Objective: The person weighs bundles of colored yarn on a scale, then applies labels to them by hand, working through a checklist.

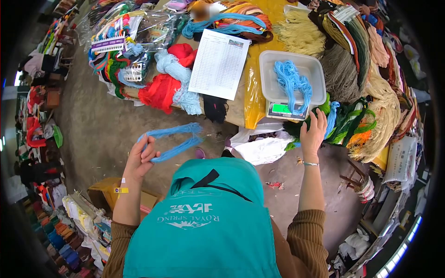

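Note:
My left hand point(143, 156) is closed on a looped skein of blue thread point(180, 149), which stretches out to the right above the floor. Fingers up and slightly apart, my right hand point(313, 132) is beside the front right corner of a digital scale point(273, 114) with a lit green display. A clear plastic tub point(269, 58) rests on the scale. Inside it lies a bundle of blue yarn point(291, 78), whose lower end hangs over the tub's front rim. Close to my right hand are dark green skeins point(345, 119).
A printed sheet point(219, 65) lies on the table among red skeins point(160, 92) and pale blue ones point(172, 65). Beige thread point(382, 99) hangs off the right side. A white bag point(264, 148) is below the table edge, and a stool point(357, 178) stands on the floor.

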Demonstrator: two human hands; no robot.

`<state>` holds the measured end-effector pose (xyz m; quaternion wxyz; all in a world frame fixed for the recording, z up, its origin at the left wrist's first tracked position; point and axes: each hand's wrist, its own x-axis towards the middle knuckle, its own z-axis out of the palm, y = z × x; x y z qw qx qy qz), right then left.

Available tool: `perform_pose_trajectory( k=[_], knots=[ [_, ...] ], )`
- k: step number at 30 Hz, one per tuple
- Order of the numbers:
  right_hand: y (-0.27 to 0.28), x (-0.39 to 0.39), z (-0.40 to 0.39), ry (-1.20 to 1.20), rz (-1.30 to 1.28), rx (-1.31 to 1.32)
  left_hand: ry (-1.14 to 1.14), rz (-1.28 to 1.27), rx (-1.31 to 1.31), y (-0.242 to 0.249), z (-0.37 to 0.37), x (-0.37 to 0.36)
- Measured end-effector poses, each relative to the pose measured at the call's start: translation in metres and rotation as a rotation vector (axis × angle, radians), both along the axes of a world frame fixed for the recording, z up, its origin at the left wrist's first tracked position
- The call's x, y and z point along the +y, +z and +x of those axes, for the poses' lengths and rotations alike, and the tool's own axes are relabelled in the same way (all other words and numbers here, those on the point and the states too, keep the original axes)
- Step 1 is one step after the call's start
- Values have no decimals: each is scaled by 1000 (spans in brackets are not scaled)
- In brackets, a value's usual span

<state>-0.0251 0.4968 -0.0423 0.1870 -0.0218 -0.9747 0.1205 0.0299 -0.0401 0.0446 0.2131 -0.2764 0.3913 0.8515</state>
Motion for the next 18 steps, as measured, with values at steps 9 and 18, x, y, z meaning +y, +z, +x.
perform_pose_trajectory(
  k=[9,18],
  knots=[
    [-3,-8,-8,37,91,-28,2,64,42,0,-6,13],
    [-19,-18,-36,141,201,-77,1,105,53,8,-3,24]
  ],
)
